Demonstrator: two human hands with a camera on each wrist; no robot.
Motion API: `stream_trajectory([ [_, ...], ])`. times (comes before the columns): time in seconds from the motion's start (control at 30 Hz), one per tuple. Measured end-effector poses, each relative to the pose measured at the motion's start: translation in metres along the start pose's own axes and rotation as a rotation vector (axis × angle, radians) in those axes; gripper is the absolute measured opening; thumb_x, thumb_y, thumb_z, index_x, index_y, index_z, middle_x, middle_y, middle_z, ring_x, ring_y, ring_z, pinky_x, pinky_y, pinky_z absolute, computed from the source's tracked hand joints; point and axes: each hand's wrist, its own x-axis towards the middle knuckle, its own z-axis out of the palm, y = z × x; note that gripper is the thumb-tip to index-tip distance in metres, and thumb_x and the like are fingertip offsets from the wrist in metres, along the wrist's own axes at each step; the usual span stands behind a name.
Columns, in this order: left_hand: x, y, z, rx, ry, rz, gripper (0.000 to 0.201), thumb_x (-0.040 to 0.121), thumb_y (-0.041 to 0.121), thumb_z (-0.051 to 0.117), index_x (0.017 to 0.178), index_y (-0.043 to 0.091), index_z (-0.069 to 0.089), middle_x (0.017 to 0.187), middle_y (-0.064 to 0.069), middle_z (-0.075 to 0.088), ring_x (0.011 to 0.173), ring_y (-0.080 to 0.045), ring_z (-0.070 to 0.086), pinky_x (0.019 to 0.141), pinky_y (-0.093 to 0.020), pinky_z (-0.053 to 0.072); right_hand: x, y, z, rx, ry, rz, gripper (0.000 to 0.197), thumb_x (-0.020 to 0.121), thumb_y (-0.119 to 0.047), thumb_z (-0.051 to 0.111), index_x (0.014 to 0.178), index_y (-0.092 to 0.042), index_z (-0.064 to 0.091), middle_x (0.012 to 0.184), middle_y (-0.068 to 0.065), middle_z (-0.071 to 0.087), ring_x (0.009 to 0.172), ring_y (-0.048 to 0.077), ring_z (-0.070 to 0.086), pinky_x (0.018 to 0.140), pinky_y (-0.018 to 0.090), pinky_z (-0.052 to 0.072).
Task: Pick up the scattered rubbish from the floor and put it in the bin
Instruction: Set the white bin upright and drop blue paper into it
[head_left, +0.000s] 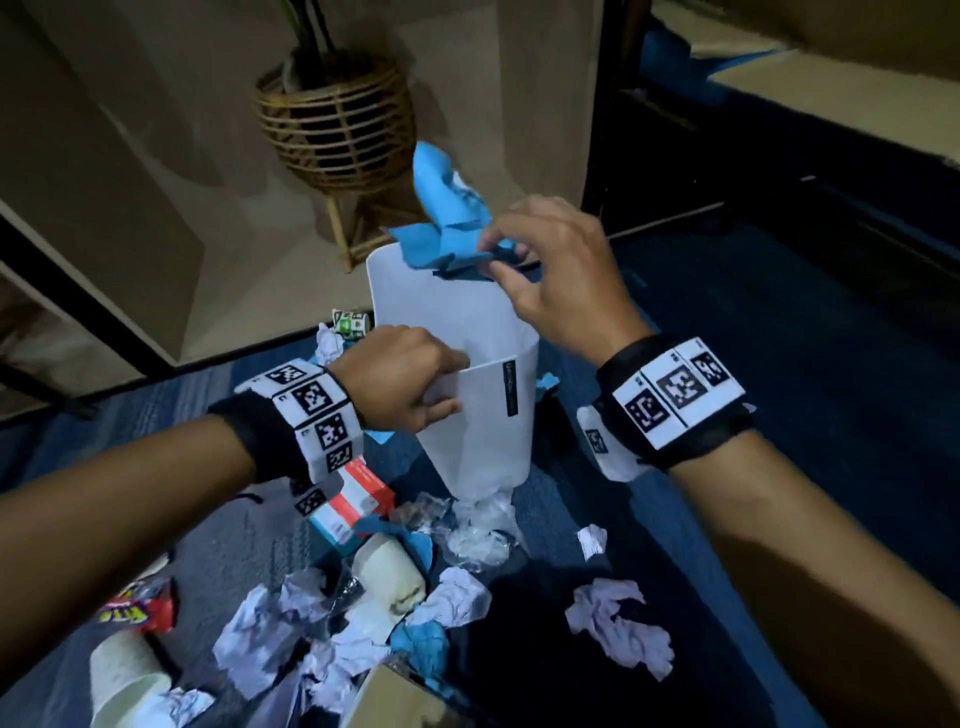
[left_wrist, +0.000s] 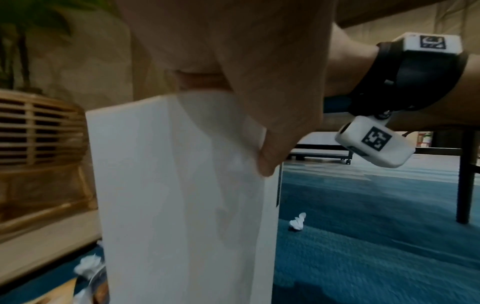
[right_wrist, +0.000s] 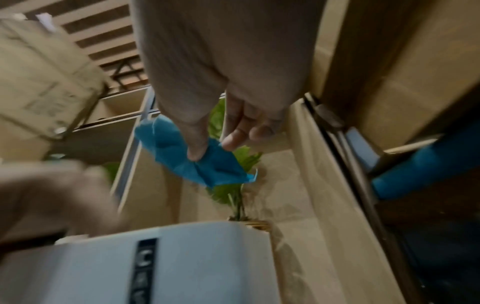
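Observation:
A white plastic bin (head_left: 483, 441) stands tilted on the blue carpet. My left hand (head_left: 415, 379) grips its near rim, thumb on the outside; the same grip shows in the left wrist view on the bin (left_wrist: 182, 205). My right hand (head_left: 545, 270) pinches a crumpled blue paper (head_left: 447, 223) between thumb and fingers, above the bin's far rim. In the right wrist view the blue paper (right_wrist: 207, 164) hangs from my fingertips over the bin (right_wrist: 194, 267). Crumpled white papers (head_left: 618, 623) and clear plastic wrap (head_left: 478, 530) lie scattered on the floor.
A red-and-white carton (head_left: 353, 504), paper cups (head_left: 389, 577), a red snack wrapper (head_left: 140, 608) and a brown cardboard box (head_left: 395, 701) litter the carpet in front of me. A rattan plant stand (head_left: 337, 130) stands behind the bin by a beige wall. A small green-white can (head_left: 350, 322) lies left of the bin.

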Motion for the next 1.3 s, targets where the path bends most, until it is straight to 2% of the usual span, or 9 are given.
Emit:
stream_trajectory([
  [0.13,-0.022,0.019,-0.024,-0.012,0.301,-0.012,0.015,0.081,0.028,0.066,0.084,0.022,0.053,0.076,0.010,0.054,0.070,-0.021,0.055,0.053,-0.036,0.048,0.001,-0.011,0.004,-0.081,-0.297,0.054,0.013,0.083,-0.020,0.077,0.096,-0.021,0.073,0.099,-0.003,0.064,0.092,0.016,0.054,0.087,0.035,0.044],
  [0.2,-0.034,0.032,-0.029,0.002,0.341,-0.015,0.017,0.079,0.025,0.067,0.076,0.022,0.050,0.071,0.009,0.052,0.067,-0.019,0.054,0.050,-0.032,0.045,0.003,-0.011,0.004,-0.116,-0.389,0.067,0.016,0.085,-0.023,0.076,0.101,-0.024,0.072,0.104,-0.003,0.065,0.095,0.012,0.051,0.092,0.033,0.041],
  [0.33,-0.040,0.048,-0.013,-0.069,0.194,0.050,0.024,0.082,0.033,0.063,0.066,0.024,0.049,0.062,0.007,0.055,0.057,-0.017,0.055,0.049,-0.029,0.043,0.014,-0.010,-0.010,-0.205,-0.512,0.035,0.017,0.087,-0.029,0.073,0.103,-0.026,0.070,0.097,-0.009,0.062,0.093,0.012,0.048,0.090,0.035,0.046],
  [0.53,-0.016,0.067,0.039,-0.212,0.037,0.074,0.028,0.087,0.039,0.056,0.067,0.022,0.046,0.064,0.005,0.057,0.062,-0.022,0.056,0.055,-0.031,0.043,0.012,0.007,-0.072,-0.378,-0.746,0.016,0.014,0.087,-0.034,0.072,0.099,-0.027,0.070,0.092,-0.012,0.061,0.090,0.011,0.051,0.087,0.039,0.051],
  [0.7,0.003,0.083,0.079,-0.398,-0.016,0.004,0.013,0.083,0.023,0.060,0.072,0.022,0.054,0.064,0.011,0.054,0.060,-0.012,0.049,0.054,-0.024,0.034,-0.016,0.033,-0.126,-0.507,-0.918,0.130,0.016,0.086,-0.036,0.074,0.098,-0.026,0.072,0.091,-0.006,0.066,0.086,0.014,0.057,0.083,0.040,0.053],
  [0.9,0.026,0.105,0.133,-0.586,-0.072,-0.070,0.013,0.080,0.010,0.057,0.075,0.020,0.064,0.063,0.014,0.058,0.057,-0.002,0.051,0.057,-0.020,0.040,-0.082,0.082,-0.125,-0.518,-0.954,0.337,0.015,0.086,-0.037,0.072,0.098,-0.029,0.069,0.095,-0.008,0.064,0.095,0.018,0.062,0.086,0.041,0.054],
  [1.1,0.059,0.120,0.182,-0.684,-0.126,-0.171,0.021,0.077,0.024,0.044,0.081,0.019,0.064,0.079,0.005,0.068,0.072,-0.017,0.061,0.067,-0.029,0.051,-0.152,0.166,-0.084,-0.465,-0.880,0.583,0.017,0.088,-0.034,0.069,0.103,-0.027,0.067,0.101,-0.006,0.063,0.105,0.022,0.061,0.086,0.034,0.051],
  [1.23,0.072,0.141,0.211,-0.753,-0.028,-0.205,0.005,0.077,0.023,0.050,0.075,0.021,0.054,0.074,0.001,0.059,0.069,-0.026,0.059,0.062,-0.030,0.046,-0.189,0.214,-0.065,-0.536,-0.857,0.683,0.032,0.091,-0.028,0.064,0.122,-0.022,0.061,0.128,0.007,0.060,0.117,0.030,0.056,0.093,0.042,0.051],
  [1.3,0.080,0.147,0.232,-0.768,-0.047,-0.226,0.012,0.076,0.027,0.046,0.078,0.020,0.056,0.077,0.001,0.058,0.072,-0.025,0.059,0.065,-0.030,0.046,-0.201,0.238,-0.059,-0.614,-0.828,0.716,0.045,0.091,-0.025,0.063,0.135,-0.020,0.052,0.139,0.011,0.050,0.124,0.034,0.050,0.099,0.048,0.047],
])
